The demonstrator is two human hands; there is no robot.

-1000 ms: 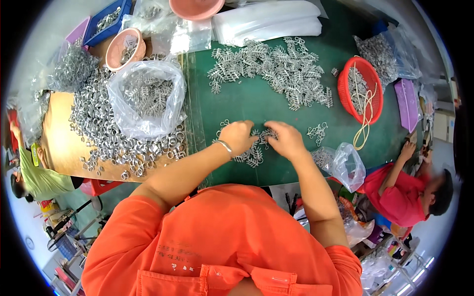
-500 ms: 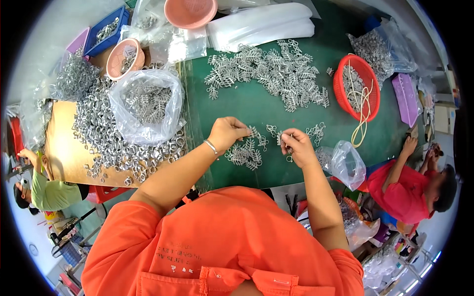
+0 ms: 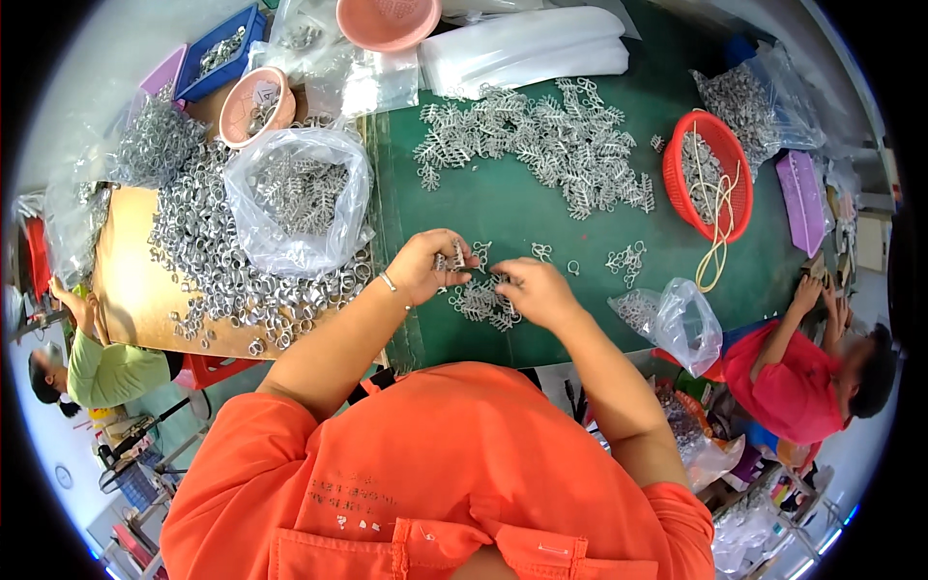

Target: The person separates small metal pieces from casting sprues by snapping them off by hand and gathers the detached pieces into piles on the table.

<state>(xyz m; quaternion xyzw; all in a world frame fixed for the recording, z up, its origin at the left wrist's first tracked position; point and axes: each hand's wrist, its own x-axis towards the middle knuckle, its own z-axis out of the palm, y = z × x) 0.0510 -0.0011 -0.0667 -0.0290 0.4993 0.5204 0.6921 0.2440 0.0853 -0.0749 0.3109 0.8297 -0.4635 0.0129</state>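
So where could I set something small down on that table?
Bare green tabletop lies between the big pile of leaf-shaped metal pieces and the left hand and right hand. The tan board is bare toward its near left corner, beside the metal rings. It's crowded around the open plastic bag.

orange-sleeved left arm (image 3: 333, 333) angled up and inward | bare left hand (image 3: 416, 267) curled, fingers kinda bunched | orange-sleeved right arm (image 3: 615, 367) bent at the elbow | bare right hand (image 3: 541, 292) pointing left, fingers bent, tips just shy of the other's
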